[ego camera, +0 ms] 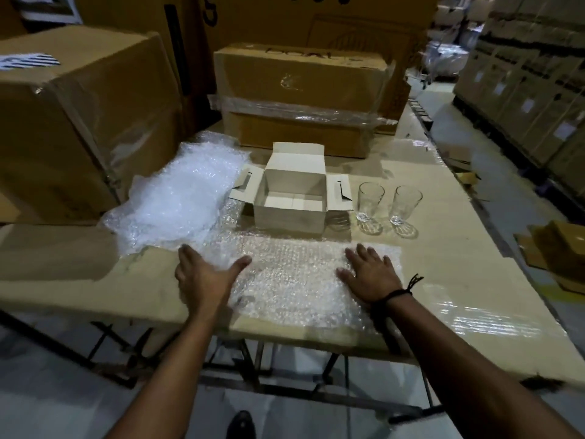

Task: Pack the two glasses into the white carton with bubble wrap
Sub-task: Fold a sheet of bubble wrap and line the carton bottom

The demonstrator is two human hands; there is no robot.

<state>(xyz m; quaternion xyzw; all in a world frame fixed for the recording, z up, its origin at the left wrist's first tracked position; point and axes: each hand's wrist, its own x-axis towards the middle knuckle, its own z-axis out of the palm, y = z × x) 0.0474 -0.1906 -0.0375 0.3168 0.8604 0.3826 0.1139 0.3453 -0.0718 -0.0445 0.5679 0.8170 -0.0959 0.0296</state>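
A: So, which step is this?

B: Flattening the wrap, I judge. The bubble wrap sheet (294, 280) lies at the near edge of the desk (459, 248). The right grip (370, 274) rests on its right part, fingers straight and spread. The left grip (202, 280) is at its left edge, also spread and pinching nothing.

A: And the glasses?

B: The first glass (370, 201) stands upright and unwrapped just right of the white carton (291, 217), with the second glass (406, 204) beside it. The carton sits open behind the sheet.

A: How should it be done well?

B: Smooth outward from the middle so no fold is left. Keep a palm down so the sheet cannot slide off the desk. The loose bubble wrap heap (180, 191) could pad the carton.
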